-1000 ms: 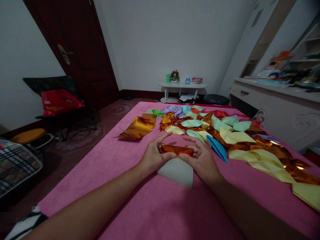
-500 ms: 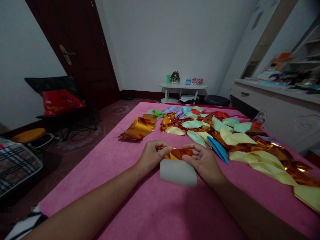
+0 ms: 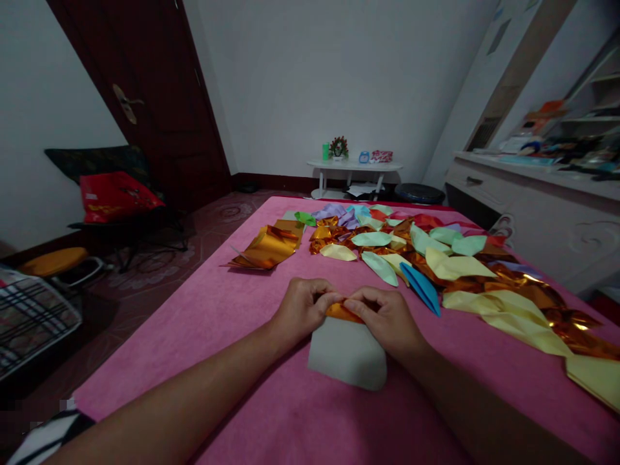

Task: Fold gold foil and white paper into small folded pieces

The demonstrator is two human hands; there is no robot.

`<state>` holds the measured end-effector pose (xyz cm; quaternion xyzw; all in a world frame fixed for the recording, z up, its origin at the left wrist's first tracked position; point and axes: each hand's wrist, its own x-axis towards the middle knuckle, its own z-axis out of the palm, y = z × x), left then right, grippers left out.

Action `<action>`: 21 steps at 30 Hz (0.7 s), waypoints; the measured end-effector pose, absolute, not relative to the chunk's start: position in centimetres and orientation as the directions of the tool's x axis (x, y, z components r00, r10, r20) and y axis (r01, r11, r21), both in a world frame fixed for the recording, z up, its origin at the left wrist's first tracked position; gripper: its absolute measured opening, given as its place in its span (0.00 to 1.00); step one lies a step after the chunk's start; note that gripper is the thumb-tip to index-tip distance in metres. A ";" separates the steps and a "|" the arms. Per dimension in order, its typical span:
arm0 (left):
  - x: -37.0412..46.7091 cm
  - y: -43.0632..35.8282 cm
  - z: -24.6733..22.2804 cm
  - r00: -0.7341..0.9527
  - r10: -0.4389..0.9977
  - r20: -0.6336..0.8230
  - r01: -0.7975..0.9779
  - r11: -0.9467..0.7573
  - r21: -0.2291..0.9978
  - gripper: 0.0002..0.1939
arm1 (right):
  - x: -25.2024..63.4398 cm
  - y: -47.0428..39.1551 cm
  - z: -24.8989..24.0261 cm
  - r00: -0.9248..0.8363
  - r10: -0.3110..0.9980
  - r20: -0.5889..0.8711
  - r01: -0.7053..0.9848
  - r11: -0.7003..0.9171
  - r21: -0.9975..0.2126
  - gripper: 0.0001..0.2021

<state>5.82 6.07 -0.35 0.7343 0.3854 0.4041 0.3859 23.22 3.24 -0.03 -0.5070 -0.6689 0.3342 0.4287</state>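
Note:
My left hand [image 3: 309, 309] and my right hand [image 3: 385, 316] meet at the far edge of a sheet of foil paper [image 3: 347, 352]. Its pale grey back faces up, and a folded strip of shiny gold shows between my thumbs. Both hands are closed in a pinch on that folded edge, thumbs nearly touching. The near part of the sheet hangs towards me above the pink cloth [image 3: 232, 342]. Beyond my left hand lies a stack of gold foil sheets [image 3: 271, 247]. Past my right hand rests a folded blue paper piece [image 3: 422, 289].
Folded pieces in yellow [image 3: 458, 265], mint green [image 3: 372, 239], purple and gold foil spread across the table's far and right side. A white side table [image 3: 356, 165] stands by the wall. At left is a chair with a red bag [image 3: 119, 197]; a cluttered cabinet [image 3: 537, 187] is at right.
My hands have come closer together on the sheet's far edge. Less gold shows between them, and more of the grey part extends towards me.

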 end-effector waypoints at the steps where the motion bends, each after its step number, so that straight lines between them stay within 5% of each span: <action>1: 5.8 6.1 -0.4 0.351 0.894 0.279 0.260 -0.379 0.888 0.11 | 23.3 3.3 0.0 -0.090 0.969 0.231 0.403 0.247 -0.881 0.10; 10: 4.6 7.1 -0.7 0.232 0.946 0.227 0.213 -0.277 0.937 0.18 | 24.2 3.5 0.1 -0.103 0.966 0.237 0.383 0.258 -0.887 0.08; 21: 4.3 7.5 -0.2 0.127 0.968 0.217 0.164 -0.237 0.958 0.24 | 24.5 3.5 0.1 0.119 0.982 0.144 0.272 0.107 -0.956 0.16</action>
